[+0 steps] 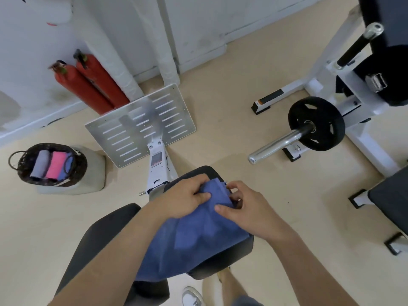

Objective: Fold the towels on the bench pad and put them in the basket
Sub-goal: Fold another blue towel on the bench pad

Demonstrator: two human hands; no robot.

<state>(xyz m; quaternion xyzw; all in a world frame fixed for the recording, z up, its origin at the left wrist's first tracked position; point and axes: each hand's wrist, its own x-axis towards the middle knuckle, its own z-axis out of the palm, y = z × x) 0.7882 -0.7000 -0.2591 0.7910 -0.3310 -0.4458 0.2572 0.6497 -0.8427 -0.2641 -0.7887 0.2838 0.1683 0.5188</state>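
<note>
No readable text, brand or number anywhere in view. A red-and-grey sticker (pixel 156 159) sits on the white machine post below the footplate, and an orange-and-black label (pixel 269 98) sits on the white frame foot, but print on both is too blurred to read.

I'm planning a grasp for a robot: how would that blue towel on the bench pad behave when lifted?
Likely floppy: the blue towel drapes over the bench pad edge and bunches under both hands. Probably light, since fingertip pinches gather it. Lifted by one corner it would likely unfold, so support the fold.
</note>
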